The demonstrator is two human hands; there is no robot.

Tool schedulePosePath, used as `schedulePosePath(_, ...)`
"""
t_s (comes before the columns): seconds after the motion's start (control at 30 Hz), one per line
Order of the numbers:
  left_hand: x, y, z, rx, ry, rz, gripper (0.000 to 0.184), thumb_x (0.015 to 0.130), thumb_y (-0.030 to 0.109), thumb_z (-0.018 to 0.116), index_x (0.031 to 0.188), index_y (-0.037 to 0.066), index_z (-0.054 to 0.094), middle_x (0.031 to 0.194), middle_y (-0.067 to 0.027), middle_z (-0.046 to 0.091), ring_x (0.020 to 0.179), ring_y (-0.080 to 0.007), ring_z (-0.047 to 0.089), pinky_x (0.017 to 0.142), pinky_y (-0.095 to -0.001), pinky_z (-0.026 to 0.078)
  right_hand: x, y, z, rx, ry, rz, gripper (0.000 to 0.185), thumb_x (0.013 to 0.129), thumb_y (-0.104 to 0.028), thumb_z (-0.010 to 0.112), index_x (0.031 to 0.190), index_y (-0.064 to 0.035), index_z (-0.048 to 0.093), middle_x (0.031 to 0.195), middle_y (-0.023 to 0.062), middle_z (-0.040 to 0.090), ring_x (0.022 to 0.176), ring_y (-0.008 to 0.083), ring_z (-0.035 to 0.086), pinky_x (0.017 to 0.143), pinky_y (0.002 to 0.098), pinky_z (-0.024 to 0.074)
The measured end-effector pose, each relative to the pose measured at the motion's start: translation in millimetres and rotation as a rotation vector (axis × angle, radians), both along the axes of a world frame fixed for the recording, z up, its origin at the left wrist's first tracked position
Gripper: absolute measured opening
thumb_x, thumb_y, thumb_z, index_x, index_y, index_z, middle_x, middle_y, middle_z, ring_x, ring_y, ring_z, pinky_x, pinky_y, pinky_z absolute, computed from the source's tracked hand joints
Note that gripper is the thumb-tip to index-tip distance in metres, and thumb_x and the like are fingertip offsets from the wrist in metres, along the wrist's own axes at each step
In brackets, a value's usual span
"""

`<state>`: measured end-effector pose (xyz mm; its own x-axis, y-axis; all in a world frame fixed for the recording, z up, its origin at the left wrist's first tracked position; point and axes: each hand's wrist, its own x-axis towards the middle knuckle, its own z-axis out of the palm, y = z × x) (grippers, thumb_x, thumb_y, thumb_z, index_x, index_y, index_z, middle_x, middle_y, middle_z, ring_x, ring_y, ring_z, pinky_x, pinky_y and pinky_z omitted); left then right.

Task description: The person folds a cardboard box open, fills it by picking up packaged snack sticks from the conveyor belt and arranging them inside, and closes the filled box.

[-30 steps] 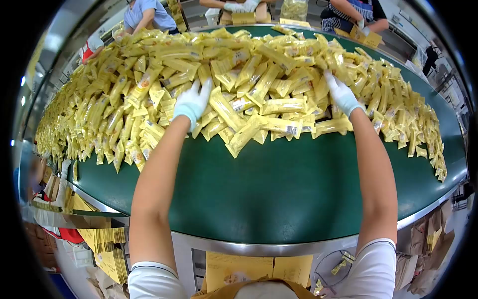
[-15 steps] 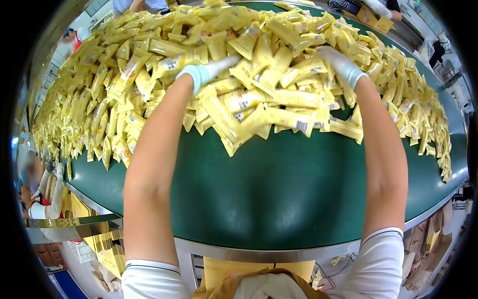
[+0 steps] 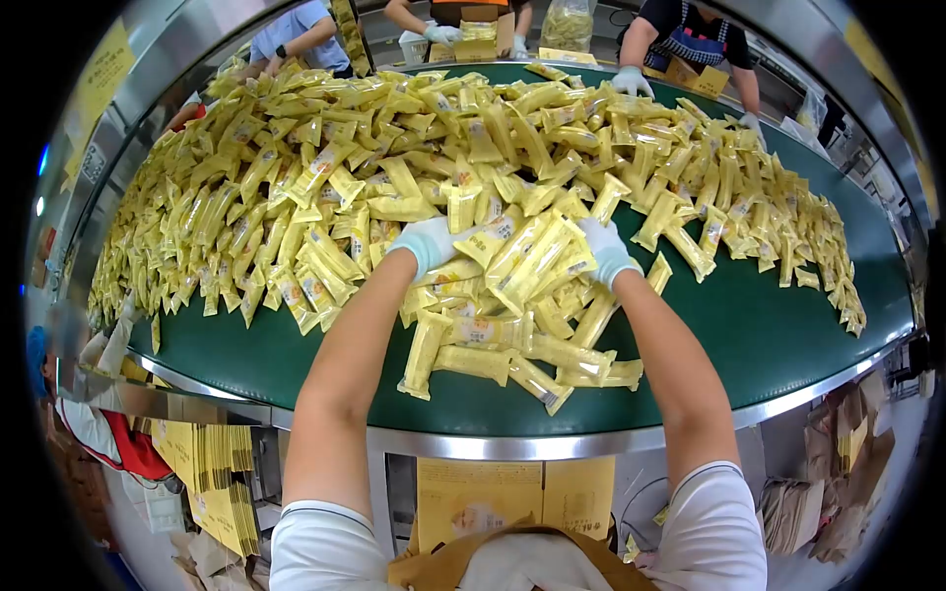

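Observation:
Many yellow plastic snack packets [image 3: 537, 258] lie in a big heap on the green conveyor belt [image 3: 296, 369]. My left hand [image 3: 431, 243], in a white glove, presses into the left side of a bunch of packets, its fingers partly hidden behind them. On the right side of the same bunch, my gloved right hand [image 3: 603, 248] curls around the packets. The bunch is clasped between both hands. Loose packets [image 3: 478, 364] spill toward me below it, nearer the belt's front edge.
Across the belt, a co-worker's gloved hand [image 3: 632, 83] touches the heap's far side. Another person handles a cardboard box [image 3: 480, 34]. A metal rim [image 3: 512, 446] edges the belt in front of me. Yellow flattened cartons [image 3: 483, 497] stand below it.
Both hands have drawn back toward me and closer together, pulling packets from the heap. Packets now cover more of the belt's near part. The view has tilted up, showing more of the co-workers.

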<state>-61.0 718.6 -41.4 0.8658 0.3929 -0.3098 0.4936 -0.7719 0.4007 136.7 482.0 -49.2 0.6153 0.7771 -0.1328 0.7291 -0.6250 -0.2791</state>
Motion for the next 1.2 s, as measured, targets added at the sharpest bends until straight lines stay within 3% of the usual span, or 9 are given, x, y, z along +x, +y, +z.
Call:
schedulePosePath(0.17,-41.1,-45.0,39.8,0.017,0.041,0.066,0.084,0.084,0.08,0.044,0.135,0.016,0.062,0.125,-0.0215,0.066,0.112,-0.039,0.063,0.1,-0.042,0.047,3.3,-29.9,-36.1,0.059,0.018,0.176,0.072,0.07,-0.057,0.076,0.131,-0.0211,0.061,0.133,0.0085,0.058,0.129,0.0469,0.044,0.108,0.0486,0.0427)
schedulePosePath(0.33,-83.6,-56.3,60.5,0.17,-0.115,0.028,0.074,0.083,0.062,0.063,0.136,0.011,0.06,0.129,-0.0205,0.065,0.12,-0.0389,0.059,0.105,-0.0422,0.045,-26.4,-92.6,23.4,0.384,0.085,0.057,0.06,0.095,-0.038,0.055,0.148,-0.0113,0.045,0.15,0.0217,0.044,0.138,0.0382,0.043,0.115,0.0399,0.0346)
schedulePosePath(0.5,-198.0,-93.6,95.2,0.193,-0.255,-0.027,0.048,0.091,0.035,0.063,0.129,0.005,0.064,0.122,-0.0204,0.067,0.119,-0.0347,0.061,0.105,-0.0396,0.047,-93.6,-215.5,74.9,0.589,0.305,0.083,0.032,0.098,-0.022,0.056,0.116,0.001,0.068,0.11,0.0157,0.07,0.1,0.0261,0.067,0.089,0.0326,0.0513)
schedulePosePath(0.57,-245.0,-133.0,123.2,-0.168,0.02,0.037,0.043,0.092,0.038,0.064,0.117,0.004,0.071,0.115,-0.0218,0.07,0.114,-0.0344,0.065,0.101,-0.038,0.05,-124.8,-272.3,67.7,0.512,0.761,-0.045,0.031,0.099,-0.025,0.058,0.106,0.0018,0.071,0.089,0.0074,0.073,0.081,0.0123,0.066,0.074,0.0289,0.0529)
schedulePosePath(0.67,-304.6,-180.9,82.1,-0.291,0.304,0.147,0.053,0.093,0.052,0.058,0.113,0.005,0.074,0.116,-0.0228,0.07,0.112,-0.037,0.066,0.1,-0.0387,0.049,-182.2,-329.4,25.5,0.157,0.782,-0.19,0.041,0.099,-0.036,0.058,0.097,0.0022,0.072,0.086,0.0081,0.074,0.076,0.0131,0.066,0.074,0.0295,0.055)
schedulePosePath(0.77,-325.4,-217.5,-24.1,-0.259,0.344,0.241,0.087,0.089,0.065,0.056,0.14,-0.005,0.051,0.128,-0.0322,0.061,0.121,-0.0432,0.06,0.104,-0.0407,0.046,-224.9,-345.4,-59.7,0.043,0.518,-0.392,0.085,0.094,-0.062,0.051,0.142,0.0079,0.047,0.138,0.0266,0.057,0.131,0.0355,0.053,0.109,0.0378,0.0396)
schedulePosePath(0.83,-321.3,-250.8,-66.5,-0.416,0.118,0.468,0.108,0.085,0.068,0.06,0.148,-0.014,0.027,0.133,-0.038,0.055,0.126,-0.0458,0.055,0.107,-0.0409,0.043,-255.0,-320.6,-62.6,0.236,0.773,-0.568,0.097,0.091,-0.065,0.055,0.148,0.0101,0.033,0.147,0.0303,0.045,0.139,0.0371,0.043,0.113,0.0367,0.0337)
schedulePosePath(0.93,-307.9,-298.5,-111.3,-0.242,-0.209,0.74,0.103,0.084,0.063,0.066,0.145,-0.013,0.032,0.131,-0.0352,0.057,0.127,-0.0447,0.055,0.106,-0.0412,0.043,-267.1,-308.0,-74.1,0.311,0.873,-0.659,0.105,0.09,-0.066,0.056,0.152,0.0127,0.023,0.153,0.0325,0.036,0.145,0.0378,0.036,0.116,0.0359,0.03)
schedulePosePath(1.2,-328.4,-299.7,-96.1,-0.699,-0.461,0.525,0.08,0.095,0.048,0.062,0.144,-0.01,0.039,0.134,-0.0314,0.057,0.131,-0.0345,0.054,0.109,-0.0374,0.041,-286.9,-325.4,-52.0,0.545,1.192,-0.379,0.093,0.095,-0.052,0.057,0.157,0.0044,0.016,0.156,0.0241,0.036,0.143,0.0294,0.038,0.115,0.0383,0.0322)
